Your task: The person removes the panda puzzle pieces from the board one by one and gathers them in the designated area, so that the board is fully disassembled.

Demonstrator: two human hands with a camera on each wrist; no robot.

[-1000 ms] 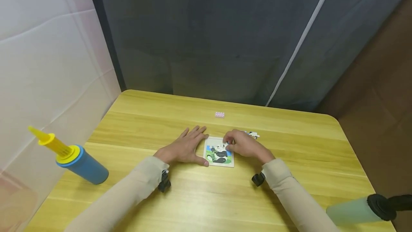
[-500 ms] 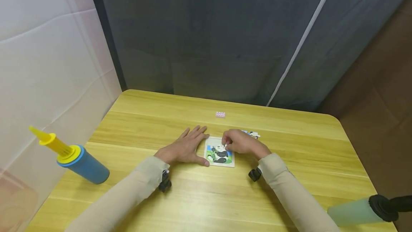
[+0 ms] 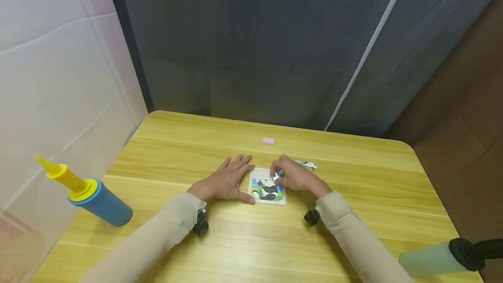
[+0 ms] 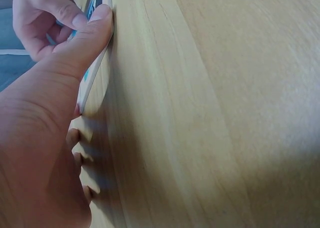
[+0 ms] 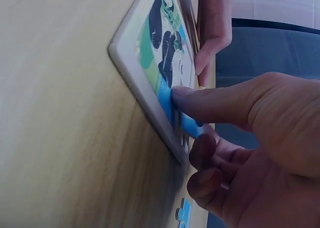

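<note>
— Both hands are at the panda puzzle board (image 3: 267, 191), near the middle of the wooden table (image 3: 353, 213). Our left hand (image 3: 224, 181) lies flat with its fingers straight beside the board's left edge, and the thumb (image 4: 82, 43) presses against that edge to brace it.

— And our right hand (image 3: 296, 177)?

— It comes in from the board's right side and pinches a blue puzzle piece (image 5: 187, 124) between thumb and curled fingers, right at the board's far right corner. In the right wrist view we see the thumb tip on the picture's blue strip, with the piece touching the frame there.

— Is the piece seated?

— We cannot tell; the fingers hide the slot. The piece sits at the corner farthest from us, just ahead of the right hand's fingertips, so the right hand is the nearer one. The board is close to square, so no long axis matters much; what counts is that the gap lies along its far edge.

— Anything else close by?

— Another loose piece (image 3: 309, 165) lies just beyond the right hand, apart from the board. A small pink block (image 3: 268, 140) sits farther back, and a blue and yellow hand pump (image 3: 88, 196) lies well off to the left.
</note>
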